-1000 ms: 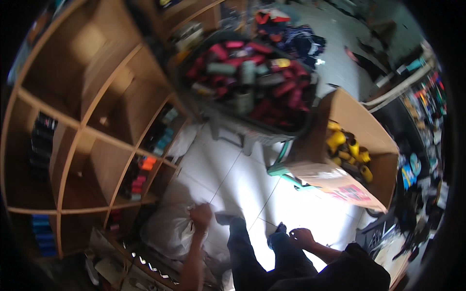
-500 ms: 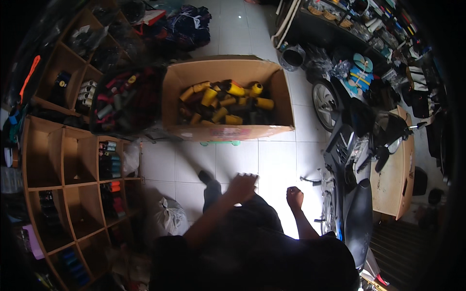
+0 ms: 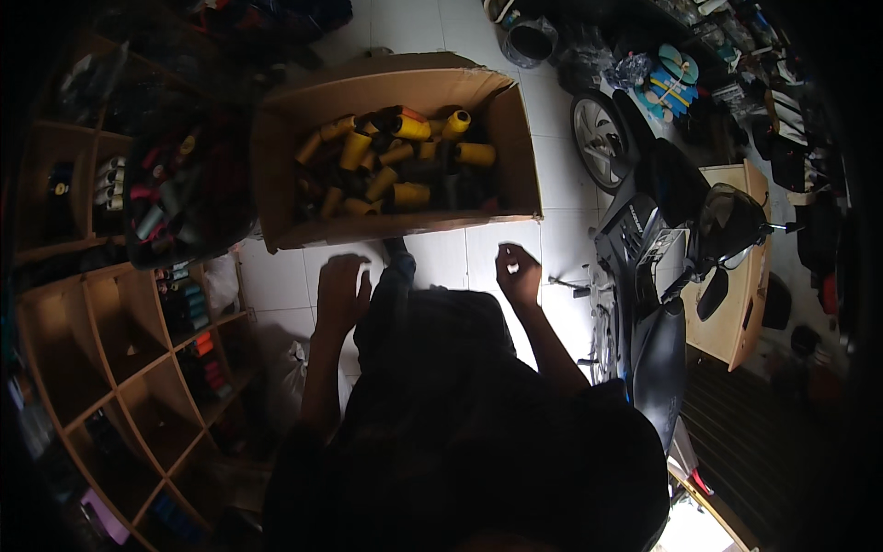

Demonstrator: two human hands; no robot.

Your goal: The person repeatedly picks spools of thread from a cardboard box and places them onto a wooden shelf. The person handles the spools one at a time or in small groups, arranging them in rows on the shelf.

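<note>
An open cardboard box (image 3: 386, 232) holds many yellow and dark thread cones (image 3: 407, 194). My left hand (image 3: 342, 287) hangs just short of the box's near left side, its fingers apart and curved, with nothing in them. Near the box's right corner is my right hand (image 3: 518, 274). Its fingers curl loosely, bright floor shows through the gap between them, and no object is visible in it. Both hands appear apart from the cardboard. Left of the box sits a dark container with red and grey thread spools (image 3: 170, 195), partly lost in shadow.
Wooden cubby shelves (image 3: 138, 385) with thread spools line the left side. A motorcycle (image 3: 635, 248) stands close on the right, beside a wooden panel (image 3: 736, 304). A black bucket (image 3: 530, 43) is beyond the box. A plastic bag (image 3: 296, 368) lies by the shelves.
The box appears nearer and lower left in view as I move forward. My left hand has swung out left from over my legs. My right hand has loosened from a fist and come up toward the box.
</note>
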